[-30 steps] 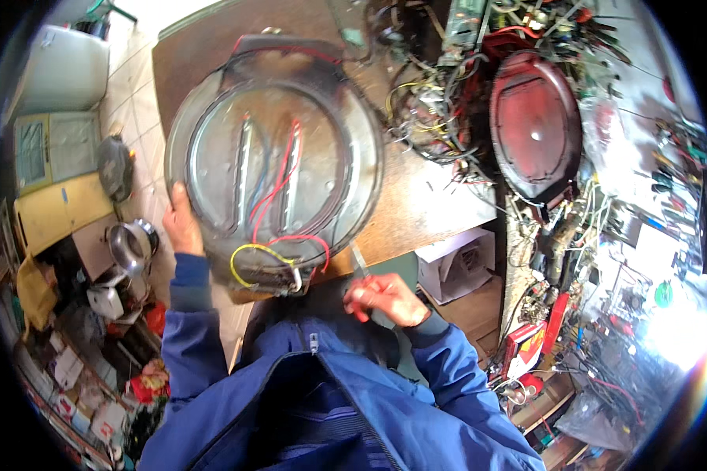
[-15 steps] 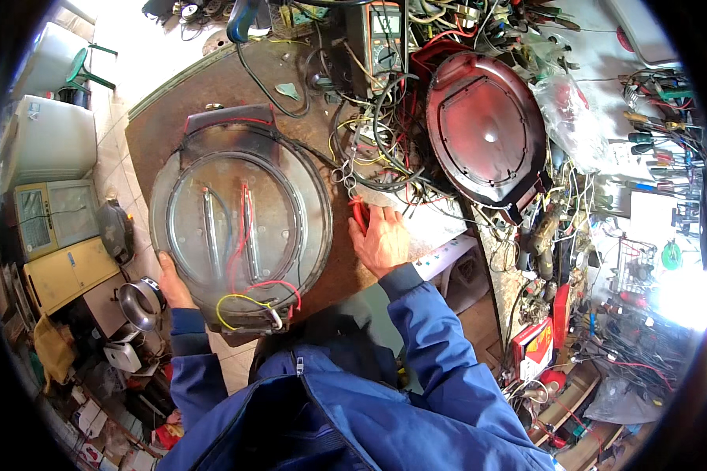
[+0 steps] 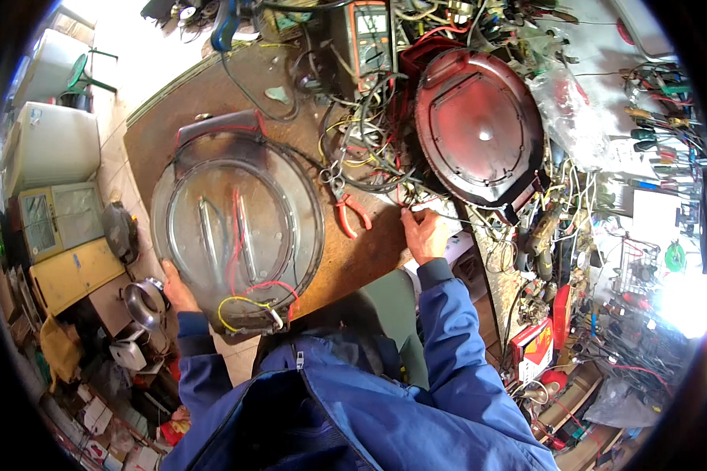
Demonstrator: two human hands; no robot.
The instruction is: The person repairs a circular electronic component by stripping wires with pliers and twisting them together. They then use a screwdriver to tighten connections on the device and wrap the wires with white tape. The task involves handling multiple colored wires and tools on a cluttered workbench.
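The right hand (image 3: 423, 234) has moved off to the wire tangle (image 3: 369, 157), grasping unclear, while the left hand (image 3: 177, 289) still grips the round appliance base (image 3: 236, 228).

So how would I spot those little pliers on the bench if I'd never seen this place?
Start at the brown wooden workbench. On it lies a big round grey lid with wires inside, and further right a dark red round lid. Between them, beside the tangle of wires, lie the pliers, just left of the right hand: the only tool there with bright red handles.
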